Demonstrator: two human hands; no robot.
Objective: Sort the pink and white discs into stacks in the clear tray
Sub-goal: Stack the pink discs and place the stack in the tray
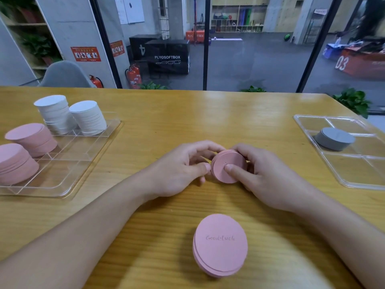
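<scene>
At the table's middle, my left hand (183, 170) and my right hand (260, 174) together grip a small bunch of pink discs (227, 166), tilted up on edge toward me; the right thumb presses its face. A short pile of pink discs (220, 246) marked "Good Luck" lies flat near the front edge. At the left, the clear tray (68, 176) holds two white stacks (55, 113) (88, 117) at its far side and two pink stacks (33, 138) (15, 163) nearer its left edge.
A second clear tray (354, 176) at the right holds a low stack of grey discs (334, 138). The wooden table (187, 115) ends at a glass wall behind; a grey chair (64, 75) stands beyond the far left edge.
</scene>
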